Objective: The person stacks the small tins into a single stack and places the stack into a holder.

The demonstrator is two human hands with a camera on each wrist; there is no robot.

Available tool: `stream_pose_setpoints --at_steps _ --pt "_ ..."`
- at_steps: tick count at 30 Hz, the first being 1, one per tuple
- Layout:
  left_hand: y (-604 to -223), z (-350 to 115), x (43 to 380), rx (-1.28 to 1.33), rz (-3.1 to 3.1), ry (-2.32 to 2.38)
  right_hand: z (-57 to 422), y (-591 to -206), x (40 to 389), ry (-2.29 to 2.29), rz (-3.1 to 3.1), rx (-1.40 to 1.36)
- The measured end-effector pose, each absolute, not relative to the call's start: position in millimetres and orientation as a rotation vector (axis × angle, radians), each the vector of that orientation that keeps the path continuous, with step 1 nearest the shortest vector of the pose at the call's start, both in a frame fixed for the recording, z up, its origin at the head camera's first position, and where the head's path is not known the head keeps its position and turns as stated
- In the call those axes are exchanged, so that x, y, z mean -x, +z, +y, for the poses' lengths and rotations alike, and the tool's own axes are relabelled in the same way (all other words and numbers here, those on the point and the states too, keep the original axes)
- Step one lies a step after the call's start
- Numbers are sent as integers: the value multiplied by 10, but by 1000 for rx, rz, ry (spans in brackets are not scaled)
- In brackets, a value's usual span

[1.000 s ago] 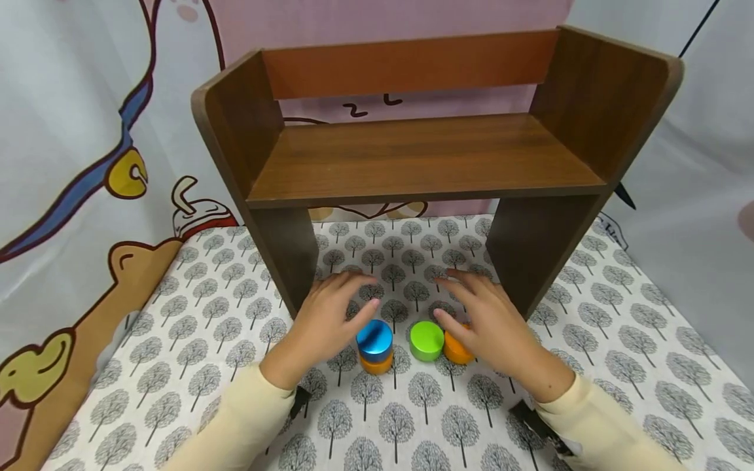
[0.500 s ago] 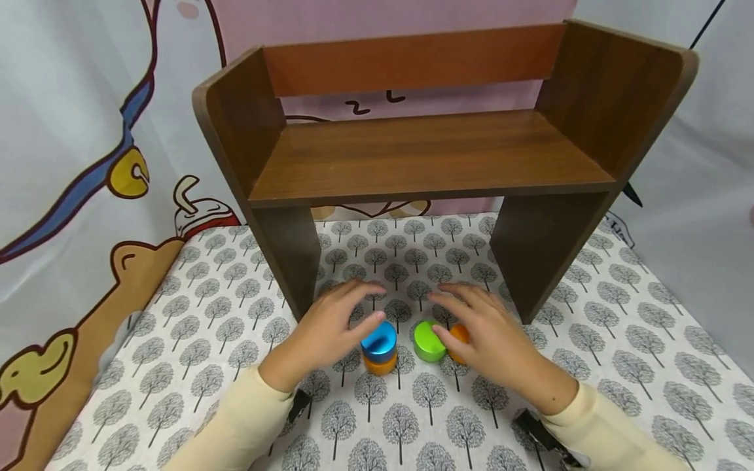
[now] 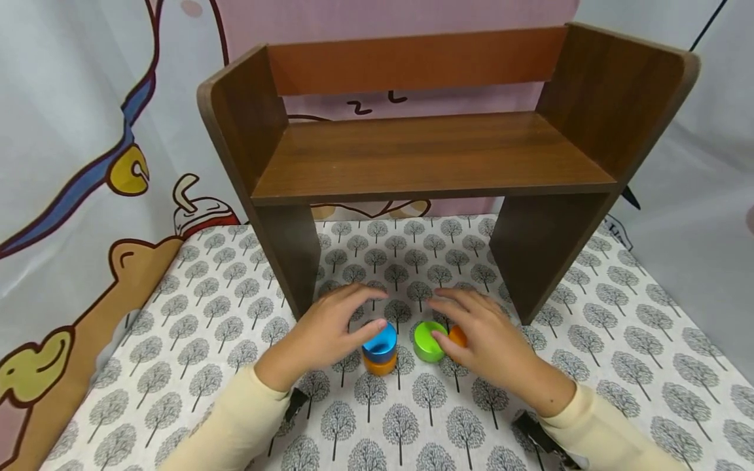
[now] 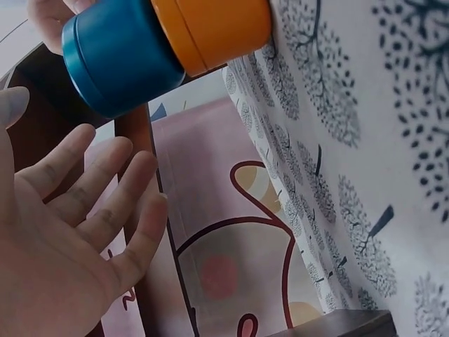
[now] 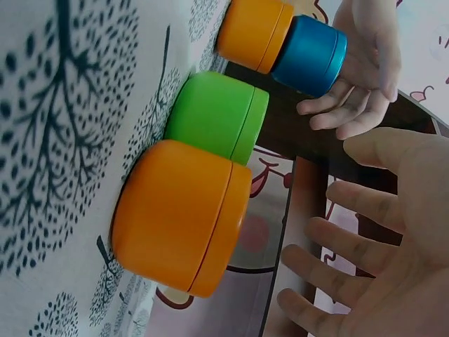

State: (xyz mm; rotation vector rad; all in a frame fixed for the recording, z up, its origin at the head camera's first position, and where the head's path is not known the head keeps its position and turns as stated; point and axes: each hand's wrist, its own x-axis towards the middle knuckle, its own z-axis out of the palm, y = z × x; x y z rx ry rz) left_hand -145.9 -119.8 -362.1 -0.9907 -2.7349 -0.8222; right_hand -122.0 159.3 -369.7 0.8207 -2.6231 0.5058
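A blue round lidded tin (image 3: 380, 338) stands on top of an orange tin (image 3: 379, 368), both upright. My left hand (image 3: 326, 328) hovers just left of that stack, fingers loosely spread and holding nothing. To the right a green tin (image 3: 428, 343) stands on the cloth, with a second orange tin (image 5: 179, 214) close beside it. My right hand (image 3: 491, 333) is above and right of this pair, its fingers relaxed and apart from the tins in the right wrist view. In the head view it partly hides the second orange tin.
A brown wooden shelf unit (image 3: 436, 154) stands behind the hands, its side panels (image 3: 538, 252) reaching down to the table. A white cloth with a tree print (image 3: 400, 425) covers the table. Printed curtains (image 3: 76, 118) hang behind and at both sides.
Both hands have come slightly nearer the viewer, the right one also over the second orange tin. The view has shifted slightly. The tins stay in the same arrangement.
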Motion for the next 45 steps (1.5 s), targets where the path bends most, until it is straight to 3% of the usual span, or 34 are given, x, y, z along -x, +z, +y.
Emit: stream_pose_setpoints --at_steps 31,45 --pt "-3682 -1223 1496 1241 -2765 -952 1573 -3779 1216 448 -2582 -906" --pt "-3662 -1320 1543 1175 -2947 -936 1556 -3804 1216 426 -2614 -922"
